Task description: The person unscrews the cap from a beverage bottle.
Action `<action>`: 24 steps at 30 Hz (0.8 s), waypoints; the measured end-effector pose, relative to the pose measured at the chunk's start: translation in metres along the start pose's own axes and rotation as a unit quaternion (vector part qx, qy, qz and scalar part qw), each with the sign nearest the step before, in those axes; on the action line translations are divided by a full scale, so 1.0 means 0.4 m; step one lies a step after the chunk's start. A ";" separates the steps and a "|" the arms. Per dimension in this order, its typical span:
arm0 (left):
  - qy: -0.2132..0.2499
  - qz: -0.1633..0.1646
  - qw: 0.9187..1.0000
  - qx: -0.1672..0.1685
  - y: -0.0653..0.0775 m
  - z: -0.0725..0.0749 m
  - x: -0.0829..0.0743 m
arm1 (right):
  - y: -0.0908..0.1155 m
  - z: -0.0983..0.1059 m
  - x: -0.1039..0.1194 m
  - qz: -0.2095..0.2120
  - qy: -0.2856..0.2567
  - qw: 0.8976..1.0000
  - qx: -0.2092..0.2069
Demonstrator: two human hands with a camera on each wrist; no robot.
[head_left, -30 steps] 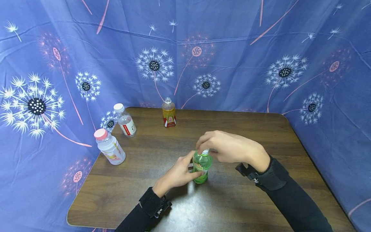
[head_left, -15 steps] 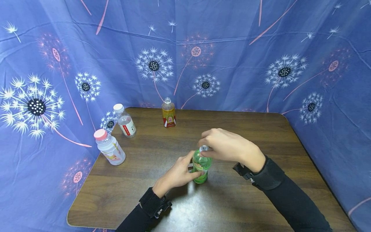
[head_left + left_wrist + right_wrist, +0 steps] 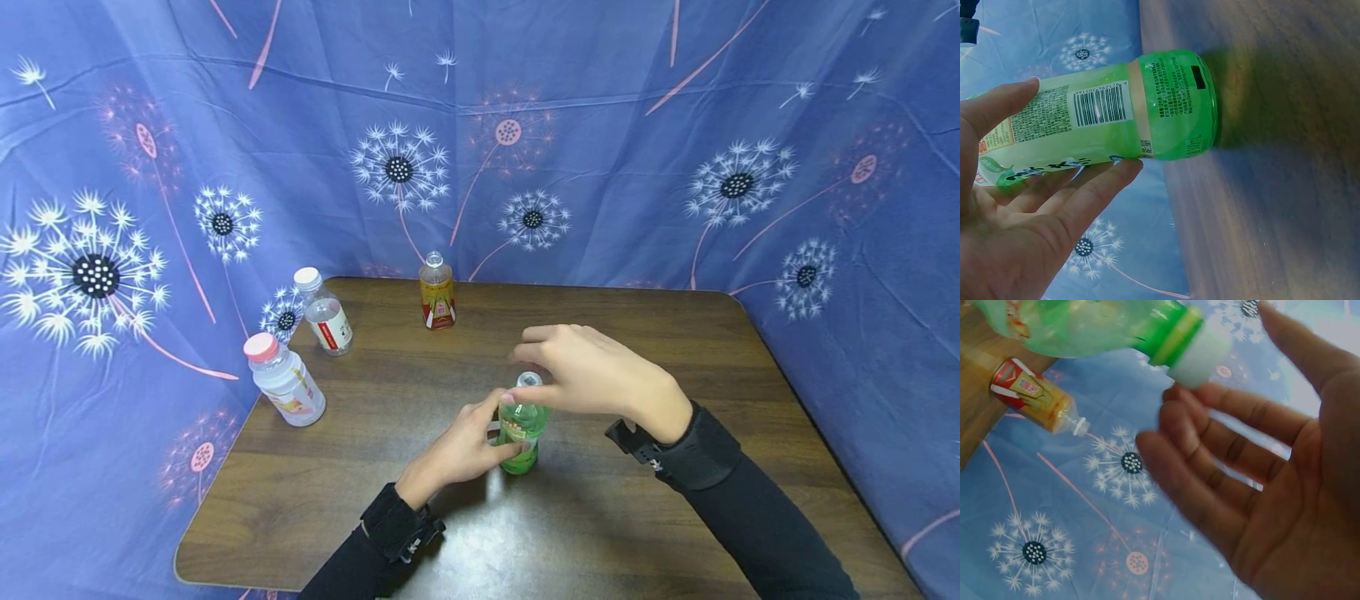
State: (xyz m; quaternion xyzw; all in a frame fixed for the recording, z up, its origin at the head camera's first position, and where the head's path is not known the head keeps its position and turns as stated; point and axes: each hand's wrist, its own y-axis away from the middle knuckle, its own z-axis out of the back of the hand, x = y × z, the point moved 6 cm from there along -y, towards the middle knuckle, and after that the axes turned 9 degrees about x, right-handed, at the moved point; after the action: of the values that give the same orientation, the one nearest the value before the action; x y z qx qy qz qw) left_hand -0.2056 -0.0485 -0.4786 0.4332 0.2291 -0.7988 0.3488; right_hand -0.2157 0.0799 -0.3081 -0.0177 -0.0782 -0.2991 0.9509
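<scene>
A green plastic drink bottle (image 3: 522, 425) stands upright on the wooden table. My left hand (image 3: 463, 446) holds it round the side, thumb on one face and fingers behind. In the left wrist view the bottle (image 3: 1104, 112) shows a barcode and its base on the wood. A white cap (image 3: 1200, 359) sits on its neck. Around the cap my right hand (image 3: 592, 371) has its thumb and fingers spread apart. The right wrist view shows the thumb clear of the cap and the fingertips (image 3: 1179, 419) close beside it; whether they touch it I cannot tell.
Farther back stands a yellow-and-red labelled bottle (image 3: 437, 293) without a visible cap. At the table's left edge are a clear bottle with a white cap (image 3: 326, 315) and a whitish bottle with a pink cap (image 3: 287, 385). A blue dandelion-print cloth (image 3: 600, 150) hangs behind the table (image 3: 637, 517).
The right hand's fingers have loosened from round the cap and spread, leaving the cap's top in sight. The left hand and the bottle have stayed in place.
</scene>
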 end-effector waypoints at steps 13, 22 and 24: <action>-0.007 0.001 1.000 -0.001 0.000 0.002 0.001 | 0.009 -0.008 0.024 0.098 -0.031 0.993 0.060; -0.024 0.005 1.000 -0.002 0.002 0.001 -0.002 | 0.004 -0.009 0.023 0.079 -0.027 0.995 0.062; -0.027 0.003 1.000 -0.005 0.001 0.001 0.000 | 0.002 -0.010 0.022 0.067 -0.024 0.996 0.058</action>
State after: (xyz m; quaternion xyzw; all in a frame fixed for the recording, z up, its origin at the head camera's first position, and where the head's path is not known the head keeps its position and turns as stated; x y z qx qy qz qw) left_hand -0.2054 -0.0490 -0.4782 0.4101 0.2221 -0.8081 0.3598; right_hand -0.2076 0.0754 -0.3108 0.0253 -0.1164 -0.2293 0.9660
